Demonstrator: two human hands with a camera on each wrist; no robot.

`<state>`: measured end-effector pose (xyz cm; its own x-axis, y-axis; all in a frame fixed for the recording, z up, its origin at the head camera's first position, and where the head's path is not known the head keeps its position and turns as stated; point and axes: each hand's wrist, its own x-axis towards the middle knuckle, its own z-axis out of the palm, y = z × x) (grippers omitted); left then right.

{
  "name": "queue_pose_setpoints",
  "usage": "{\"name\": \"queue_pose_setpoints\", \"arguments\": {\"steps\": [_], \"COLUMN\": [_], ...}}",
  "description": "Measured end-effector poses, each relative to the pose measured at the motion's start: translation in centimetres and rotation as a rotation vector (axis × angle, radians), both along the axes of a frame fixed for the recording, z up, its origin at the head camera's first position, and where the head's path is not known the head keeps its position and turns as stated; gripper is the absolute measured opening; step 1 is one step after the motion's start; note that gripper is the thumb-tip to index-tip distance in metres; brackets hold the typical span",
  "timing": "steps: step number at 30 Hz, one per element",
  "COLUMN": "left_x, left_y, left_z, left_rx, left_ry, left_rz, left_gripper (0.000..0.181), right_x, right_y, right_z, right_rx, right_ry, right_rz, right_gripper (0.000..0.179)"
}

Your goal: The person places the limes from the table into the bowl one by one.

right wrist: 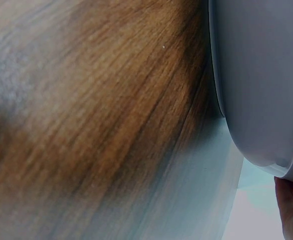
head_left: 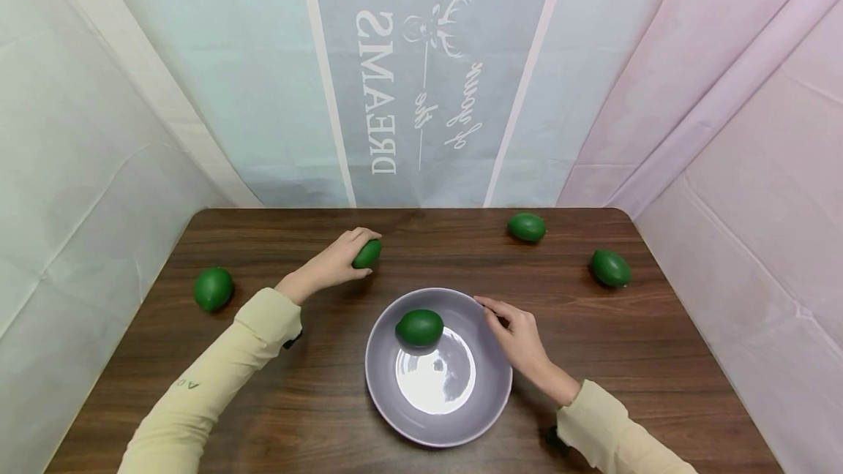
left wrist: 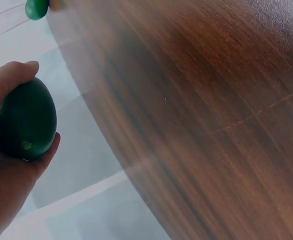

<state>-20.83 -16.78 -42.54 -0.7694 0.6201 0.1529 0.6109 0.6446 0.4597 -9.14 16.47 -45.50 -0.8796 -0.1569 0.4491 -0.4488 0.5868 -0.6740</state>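
My left hand grips a green lime beyond the bowl's upper left side. The left wrist view shows the thumb and fingers curled round that lime. A purple-grey bowl stands in the middle near the front, with one lime lying inside it toward the back left. With thumb and fingertips, my right hand pinches the bowl's rim at its upper right. In the right wrist view, only a few fingers show below the bowl's side.
One lime lies on the wooden table at the far left. Two more limes, one at the back right and another near the right edge, rest there too. A printed cloth hangs behind the table, with pale cloth at both sides.
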Motion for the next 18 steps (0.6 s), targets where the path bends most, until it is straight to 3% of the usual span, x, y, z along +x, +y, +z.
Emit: {"name": "queue_pose_setpoints", "arguments": {"steps": [6, 18], "left_x": [0.26, 0.81], "left_y": [0.17, 0.5], "left_z": [0.23, 0.72], "left_rx": [0.005, -0.003], "left_ry": [0.031, 0.022], "left_rz": [-0.02, -0.04], "left_gripper": [0.06, 0.059], "right_x": [-0.04, -0.02], "right_y": [0.01, 0.03], "right_z": [-0.05, 0.0], "right_rx": [0.006, 0.002], "right_ry": [0.008, -0.001], "right_rz": [0.001, 0.005], "right_gripper": [0.023, 0.025]}}
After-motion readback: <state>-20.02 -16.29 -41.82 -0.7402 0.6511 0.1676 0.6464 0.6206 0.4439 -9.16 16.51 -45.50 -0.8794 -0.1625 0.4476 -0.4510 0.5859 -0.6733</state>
